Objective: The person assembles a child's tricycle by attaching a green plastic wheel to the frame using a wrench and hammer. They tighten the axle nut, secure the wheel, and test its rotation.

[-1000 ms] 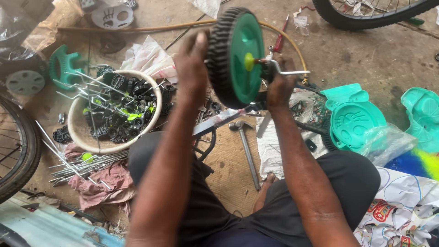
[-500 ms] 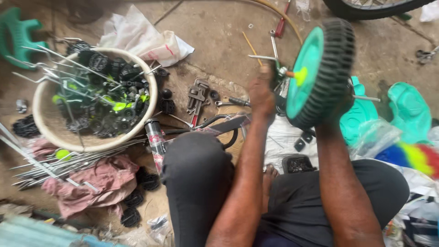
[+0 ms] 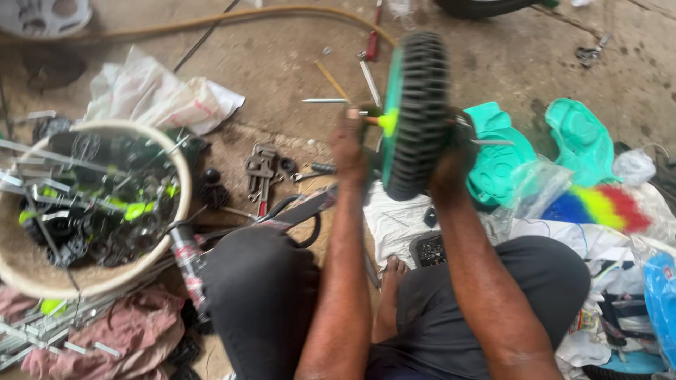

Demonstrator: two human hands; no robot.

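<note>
A small wheel (image 3: pixel 417 116) with a black ribbed tyre, a green hub and a yellow centre cap is held up edge-on in front of me. My left hand (image 3: pixel 349 144) sits on the hub side, fingers at the yellow cap and the metal axle sticking out there. My right hand (image 3: pixel 451 158) grips the far side of the tyre, partly hidden behind it. I sit on the floor with my knees apart, and a bare foot (image 3: pixel 394 271) shows between them.
A round basin (image 3: pixel 28 271) of black and yellow-green parts and metal rods sits at the left. Pliers and small tools (image 3: pixel 260 172) lie on the floor ahead. Green plastic parts (image 3: pixel 581 137), plastic bags, a multicoloured tassel (image 3: pixel 598 207) and pink cloth (image 3: pixel 134 331) surround me.
The wheel has turned from showing its green face to nearly edge-on and shifted back toward the centre. My view has swung, so the basin now sits further left.
</note>
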